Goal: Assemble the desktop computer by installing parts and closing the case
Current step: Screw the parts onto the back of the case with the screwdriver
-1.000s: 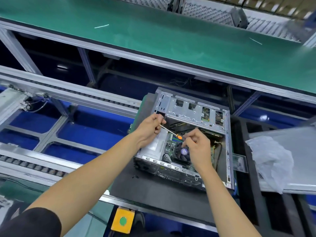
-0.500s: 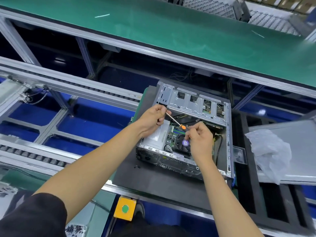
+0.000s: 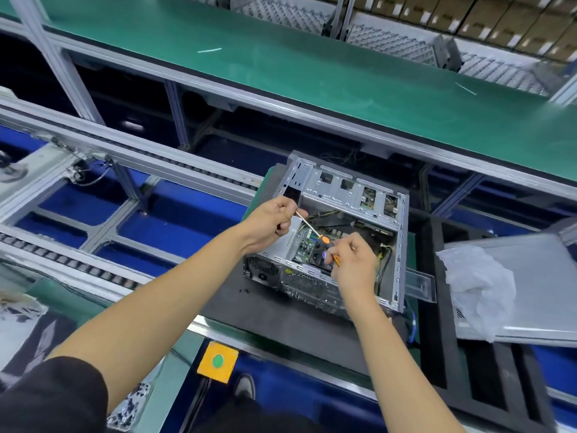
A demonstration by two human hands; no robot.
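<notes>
Desktop computer case (image 3: 349, 195), perforated grey sheet metal, is lying open; left hand (image 3: 274, 218) is pinching the screwdriver (image 3: 324, 239) shaft, right hand (image 3: 354, 264) is gripping its orange handle, hiding the fan at 6 o'clock.

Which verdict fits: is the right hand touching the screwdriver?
Touching. The head view shows the right hand with fingers curled round the screwdriver at its orange handle.

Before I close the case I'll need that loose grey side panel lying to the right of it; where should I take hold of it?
Probably by the long near edge of the side panel, from the front. It lies flat with that edge facing you and bare, while the crumpled plastic bag covers its left part. Free a hand first: the right hand holds the screwdriver.
</notes>
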